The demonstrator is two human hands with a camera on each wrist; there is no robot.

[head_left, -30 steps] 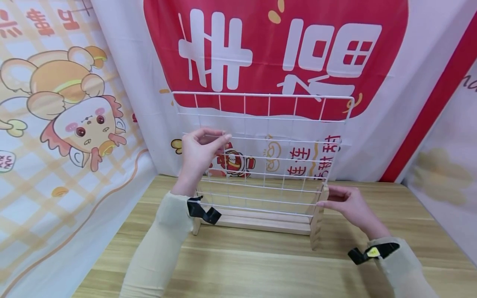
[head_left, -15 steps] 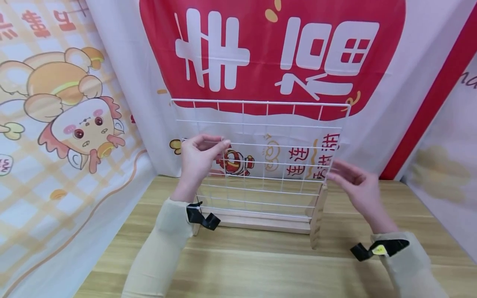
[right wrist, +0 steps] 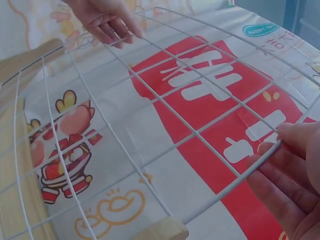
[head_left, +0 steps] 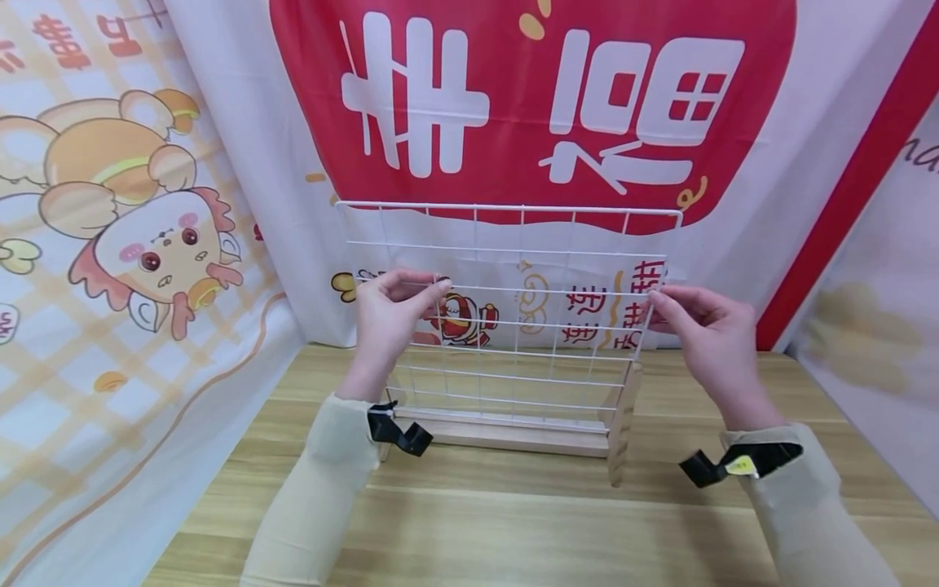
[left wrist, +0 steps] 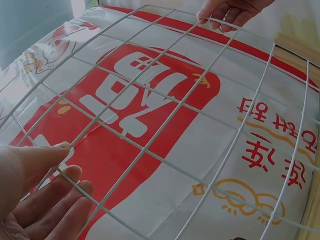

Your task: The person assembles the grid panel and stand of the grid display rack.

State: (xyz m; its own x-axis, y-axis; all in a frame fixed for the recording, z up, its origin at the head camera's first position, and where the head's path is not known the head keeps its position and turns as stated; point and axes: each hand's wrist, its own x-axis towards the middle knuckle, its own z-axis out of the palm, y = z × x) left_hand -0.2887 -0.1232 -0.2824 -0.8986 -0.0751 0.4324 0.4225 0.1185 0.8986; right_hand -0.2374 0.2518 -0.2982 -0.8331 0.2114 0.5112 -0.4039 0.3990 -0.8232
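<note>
A white wire grid panel (head_left: 522,212) stands upright in a pale wooden base (head_left: 506,436) on the table. With thumb and fingers my left hand (head_left: 392,314) pinches a wire in the panel's left part, about mid-height. At the right edge my right hand (head_left: 707,338) pinches the outer side wire, above the base's right wooden upright (head_left: 623,424). In the right wrist view the thumb and fingers of the right hand (right wrist: 292,170) close around that thick side wire. The left wrist view shows the left hand (left wrist: 45,192) with its thumb and fingertips on a wire crossing.
Behind the panel hangs a white cloth (head_left: 308,269) with a red patch and large white characters. Another printed cloth (head_left: 132,236) with a cartoon animal covers the left side. The wood-grain table (head_left: 499,530) extends toward me in front of the base.
My right hand has moved up from the base's right upright to the panel's side wire. The panel's top edge sits lower in view. My left hand keeps its pinch, slightly lower.
</note>
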